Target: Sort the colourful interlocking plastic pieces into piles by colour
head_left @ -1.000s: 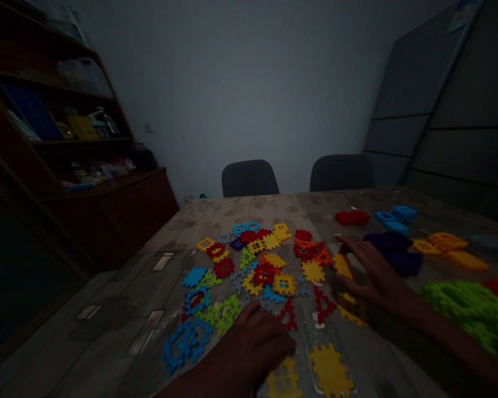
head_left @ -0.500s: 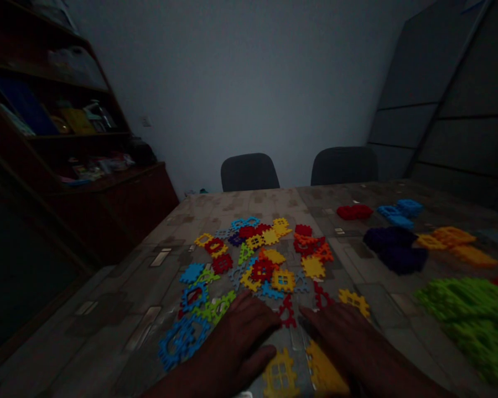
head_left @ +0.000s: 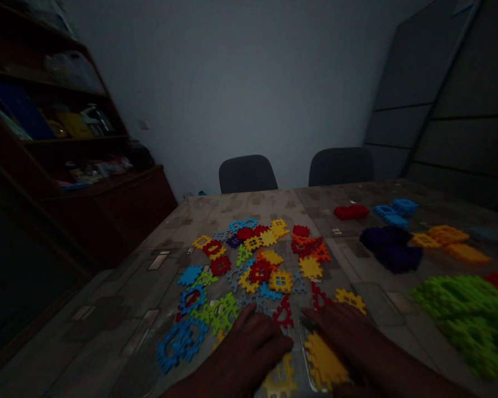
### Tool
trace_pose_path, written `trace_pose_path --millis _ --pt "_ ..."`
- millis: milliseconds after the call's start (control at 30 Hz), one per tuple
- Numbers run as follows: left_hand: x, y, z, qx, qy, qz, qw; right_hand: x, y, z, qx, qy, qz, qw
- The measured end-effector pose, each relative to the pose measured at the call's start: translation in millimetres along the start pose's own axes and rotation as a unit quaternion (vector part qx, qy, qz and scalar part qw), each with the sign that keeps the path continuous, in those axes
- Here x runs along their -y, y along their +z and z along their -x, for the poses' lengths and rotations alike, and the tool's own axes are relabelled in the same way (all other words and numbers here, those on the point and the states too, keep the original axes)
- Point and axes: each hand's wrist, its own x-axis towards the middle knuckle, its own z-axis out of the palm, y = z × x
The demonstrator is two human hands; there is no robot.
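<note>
Here, L hand (head_left: 255, 341), fingers bent, covers part of a yellow window pc (head_left: 289, 373) on the near side of the mixed toy pile (head_left: 260, 272), while R hand (head_left: 345, 327), fingers extended, lies over a solid yellow pc (head_left: 322, 360), also nr side of pile; can't tell if either grips. Dark-blue stack (head_left: 392, 250) and green stack (head_left: 465, 318) sit to pile's rt.

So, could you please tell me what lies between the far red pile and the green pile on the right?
The dark purple pile lies between the far red pile and the green pile, in the head view.
</note>
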Motion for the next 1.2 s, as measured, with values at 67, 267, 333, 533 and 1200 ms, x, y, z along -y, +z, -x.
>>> trace_pose_path --millis 67,267,333,533,1200 --pt "2.9 3.6 0.6 -0.006 -0.002 -0.002 1.0 1.2 2.4 -3.3 0.008 -0.002 -0.01 1.0" --pt "6.8 7.7 -0.3 -0.001 0.008 -0.027 1.0 15.5 -15.3 -4.4 0.0 0.009 -0.007 1.0" --pt "6.3 7.9 -0.3 -0.01 0.014 -0.03 0.999 22.7 -27.7 -2.7 -0.002 0.018 -0.01 1.0" --pt "5.7 9.9 1.0 -0.037 0.002 -0.012 0.999 22.0 -23.0 -6.1 -0.018 0.012 -0.007 1.0" --pt "5.9 -38.2 -6.7 -0.166 -0.147 0.032 0.975 12.7 -52.0 7.1 0.041 0.074 -0.031 0.996"
